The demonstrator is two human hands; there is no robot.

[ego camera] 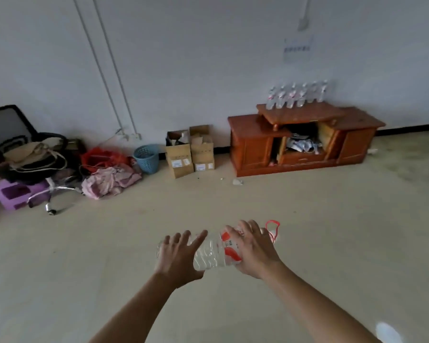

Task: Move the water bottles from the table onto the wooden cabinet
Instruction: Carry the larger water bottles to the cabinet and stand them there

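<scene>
Observation: I find one large clear water bottle (pixel 212 253) carried in mid-air, near and centre, above the bare floor (pixel 332 219). It touches no surface.

Orientation: its long axis runs left to right across the view, roughly level. The base points left. The labelled shoulder and a red loop (pixel 273 227) point right.

Hands: the left hand (pixel 178 256) lies against the base end with fingers spread and fairly straight, pressing rather than wrapping. The right hand (pixel 254 251) sits over the red-and-white label with its fingers curved over the top of the bottle. The load is shared between both.

Governing relation: the wooden cabinet (pixel 248 125) stands far and to the right, against the wall, well apart from the bottle. A row of bottles (pixel 295 97) stands upright on its raised upper shelf. In my judgement the bottle must travel away and rightward, then be turned neck-up. The right hand is on the neck end and on the cabinet's side.

Limits of view: the cap is hidden behind the right hand. The table is out of frame. The bottles on the cabinet are too blurred to count, and I cannot make out free space beside them. Cardboard boxes (pixel 188 152) and a blue basket (pixel 146 158) stand left of the cabinet.
</scene>
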